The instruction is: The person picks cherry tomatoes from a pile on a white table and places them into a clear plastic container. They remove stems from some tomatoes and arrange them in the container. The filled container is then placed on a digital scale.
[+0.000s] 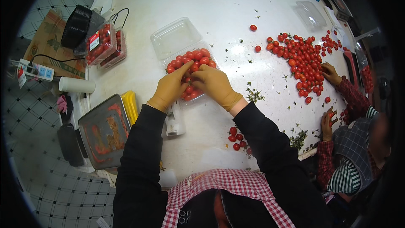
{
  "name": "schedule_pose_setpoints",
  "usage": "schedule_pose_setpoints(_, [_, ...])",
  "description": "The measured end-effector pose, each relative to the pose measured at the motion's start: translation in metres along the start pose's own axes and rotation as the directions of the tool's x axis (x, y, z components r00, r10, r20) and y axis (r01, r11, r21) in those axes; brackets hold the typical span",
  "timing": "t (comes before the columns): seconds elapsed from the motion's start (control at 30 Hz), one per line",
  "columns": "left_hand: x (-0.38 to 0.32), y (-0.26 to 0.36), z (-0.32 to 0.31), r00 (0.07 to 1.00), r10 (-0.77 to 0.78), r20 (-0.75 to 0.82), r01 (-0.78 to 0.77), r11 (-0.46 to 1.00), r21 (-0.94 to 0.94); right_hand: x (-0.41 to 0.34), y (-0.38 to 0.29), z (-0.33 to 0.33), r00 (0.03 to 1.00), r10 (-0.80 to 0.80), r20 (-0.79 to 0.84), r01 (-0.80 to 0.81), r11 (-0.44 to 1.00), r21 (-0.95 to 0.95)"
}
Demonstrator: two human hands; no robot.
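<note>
A clear plastic clamshell box (211,50) stands before me with its lid (177,38) folded back, away from me. Cherry tomatoes (198,55) fill it. My left hand (172,86), in a tan rubber glove, reaches over the near left of the box, fingers among the fruit. From the right, my right hand (216,84), gloved alike, bends its fingers down onto the same tomatoes. Whether either hand grips a tomato is hidden by the fingers. A white device, apparently a kitchen scale (175,123), shows partly under the box's near side.
Two packed tomato boxes (102,46) are stacked at left, near a power strip (39,69). Closer lies a stained grey tray (102,133). Loose tomatoes (305,58) are heaped at right, where a co-worker's hands (331,73) work. Several tomatoes (235,138) lie beside my right forearm.
</note>
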State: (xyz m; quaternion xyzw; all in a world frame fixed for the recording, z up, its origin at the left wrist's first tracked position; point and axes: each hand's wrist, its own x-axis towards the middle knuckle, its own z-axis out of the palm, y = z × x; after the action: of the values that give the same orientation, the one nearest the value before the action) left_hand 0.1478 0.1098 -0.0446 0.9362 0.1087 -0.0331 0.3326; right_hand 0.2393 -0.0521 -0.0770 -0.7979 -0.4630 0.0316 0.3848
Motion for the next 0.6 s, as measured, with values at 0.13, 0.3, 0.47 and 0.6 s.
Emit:
schedule_pose_setpoints(0.13, [0.002, 0.001, 0.000, 0.999, -0.033, 0.011, 0.033, 0.999, -0.001, 0.007, 0.001, 0.012, 0.993, -0.115, -0.018, 0.110, 0.978, -0.180])
schedule_pose_setpoints(0.3, [-0.001, 0.000, 0.001, 0.998, -0.052, -0.024, 0.049, 0.993, -0.104, 0.009, -0.001, 0.011, 0.998, -0.051, -0.046, 0.045, 0.991, -0.127])
schedule_pose_setpoints(0.47, [-0.002, 0.004, 0.000, 0.998, -0.043, -0.053, 0.025, 0.952, -0.306, 0.007, -0.008, -0.006, 0.955, 0.292, 0.049, -0.296, 0.930, 0.217])
schedule_pose_setpoints(0.6, [-0.002, 0.016, -0.006, 0.998, -0.029, -0.051, 0.004, 0.902, -0.433, 0.006, -0.012, -0.023, 0.960, 0.274, 0.064, -0.278, 0.890, 0.361])
